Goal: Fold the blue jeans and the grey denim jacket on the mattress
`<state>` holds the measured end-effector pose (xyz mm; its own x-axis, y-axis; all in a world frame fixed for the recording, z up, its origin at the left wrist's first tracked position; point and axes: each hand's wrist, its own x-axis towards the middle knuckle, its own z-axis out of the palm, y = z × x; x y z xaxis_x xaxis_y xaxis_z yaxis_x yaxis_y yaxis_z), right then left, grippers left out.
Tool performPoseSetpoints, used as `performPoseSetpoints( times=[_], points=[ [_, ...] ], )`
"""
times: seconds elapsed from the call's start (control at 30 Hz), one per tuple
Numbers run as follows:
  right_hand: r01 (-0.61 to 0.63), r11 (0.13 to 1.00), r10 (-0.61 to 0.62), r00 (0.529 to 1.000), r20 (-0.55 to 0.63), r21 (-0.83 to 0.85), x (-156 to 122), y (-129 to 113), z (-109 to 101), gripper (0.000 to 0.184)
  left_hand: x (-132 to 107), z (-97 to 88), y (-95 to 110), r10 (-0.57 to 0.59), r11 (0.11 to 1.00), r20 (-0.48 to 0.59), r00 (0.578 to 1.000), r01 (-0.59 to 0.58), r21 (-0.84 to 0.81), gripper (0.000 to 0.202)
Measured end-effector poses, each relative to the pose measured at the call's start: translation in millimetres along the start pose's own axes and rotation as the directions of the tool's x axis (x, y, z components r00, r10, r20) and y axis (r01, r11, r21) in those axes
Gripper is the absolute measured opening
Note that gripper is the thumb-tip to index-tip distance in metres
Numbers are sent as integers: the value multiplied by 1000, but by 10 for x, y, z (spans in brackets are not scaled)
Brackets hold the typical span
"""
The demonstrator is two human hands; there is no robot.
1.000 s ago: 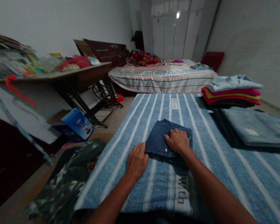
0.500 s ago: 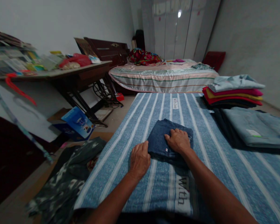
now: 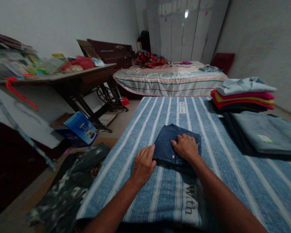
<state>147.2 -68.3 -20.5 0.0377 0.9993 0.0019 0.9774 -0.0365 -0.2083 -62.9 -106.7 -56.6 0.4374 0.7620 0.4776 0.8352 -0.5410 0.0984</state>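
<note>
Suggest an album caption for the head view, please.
Right hand on folded denim, left hand at its edge, striped blue sheet below.

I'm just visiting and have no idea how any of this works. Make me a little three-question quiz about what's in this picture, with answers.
1. Which hand lies on top of the folded dark denim?
2. True or false: the stack of colourful clothes is to the right of the denim in the picture.
3. Fill in: the large word printed on the blue striped cover, between the forearms, is ____.

Key: 1. The right hand. 2. True. 3. With.
</note>
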Motion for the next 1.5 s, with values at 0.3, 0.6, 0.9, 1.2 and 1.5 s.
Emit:
performPoseSetpoints(
  times=[0.3,0.6,0.9,1.2,1.5],
  points=[
    [-3,1000,3,1000,0,8,-12,2,-7,50,67,31,81,-7,997,54,999,3,78,58],
    [-2,1000,2,1000,-4,17,4,-2,4,50,44,71,24,33,999,83,996,-34,5,56],
    [6,1000,-6,1000,-15,5,-10,2,3,49,-53,127,-59,14,997,35,999,-11,-79,48],
    [5,1000,-5,1000,-4,4,-2,12,15,50,-71,165,-43,42,998,-41,998,-44,-47,46],
    [4,1000,-4,1000,-2,1,-11,4,2,49,-50,158,-36,-43,999,-29,999,43,-1,51]
  ],
)
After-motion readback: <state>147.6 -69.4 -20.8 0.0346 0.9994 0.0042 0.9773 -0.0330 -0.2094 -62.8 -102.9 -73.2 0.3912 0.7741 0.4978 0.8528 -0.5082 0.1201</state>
